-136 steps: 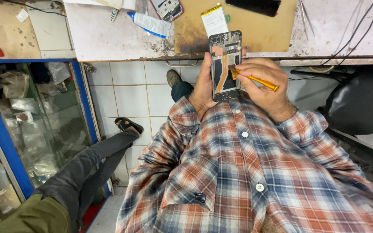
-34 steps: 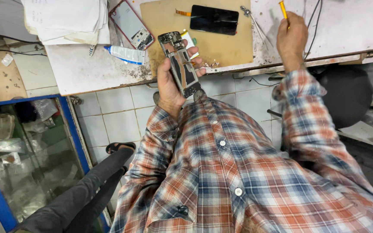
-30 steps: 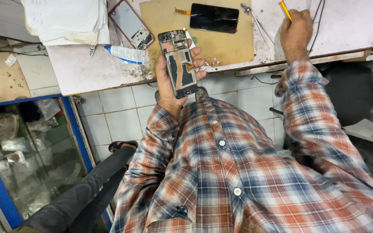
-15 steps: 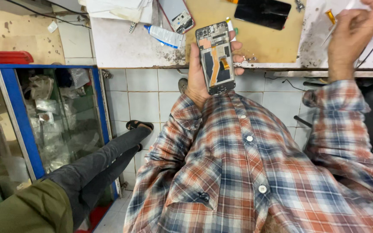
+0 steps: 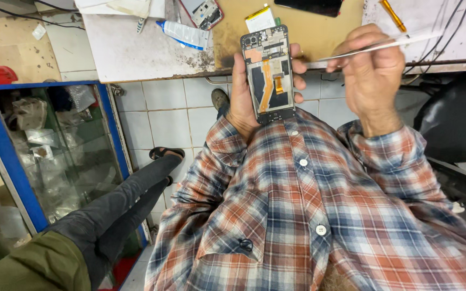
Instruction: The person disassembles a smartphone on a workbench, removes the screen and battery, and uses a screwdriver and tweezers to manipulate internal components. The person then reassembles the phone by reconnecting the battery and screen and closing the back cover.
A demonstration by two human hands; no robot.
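Head view: looking down over a checked flannel shirt [image 5: 319,215], soft weave, red, blue and white, white buttons.
Left hand [image 5: 244,91]: wrapped round an opened phone [image 5: 268,75], fingers [image 5: 297,67] curled over its right edge, thumb side behind the left edge; held upright just above the chest.
Opened phone: flat black rectangle, back cover off, orange flex strip down the middle, dark battery bay, camera cluster at the top corner; hard glossy parts.
Right hand [image 5: 370,73]: pinching white tweezers [image 5: 384,44], thin, straight, slightly blurred, tip pointing left toward the phone's upper right edge but apart from it.
Workbench [image 5: 136,51]: worn pale top, stained, chipped front edge running across just behind both hands.
Brown mat [image 5: 319,32]: flat, scuffed, lying on the bench behind the phone.
On bench: white squeeze tube [image 5: 184,33] with blue cap, second phone shell [image 5: 203,12], yellow-handled tool [image 5: 393,15], black cables [image 5: 449,27] at right.
Left side: glass cabinet [image 5: 44,145] with blue frame, cluttered shelves inside.
Floor: white square tiles [image 5: 173,116], glossy; another person's leg [image 5: 120,199] in grey trousers stretched across, sandal [image 5: 165,152] at the end.
Open room: small gap between the two hands; tiled strip between cabinet and shirt partly taken by the leg.
Right edge: black rounded seat [image 5: 454,118], close to the right sleeve.
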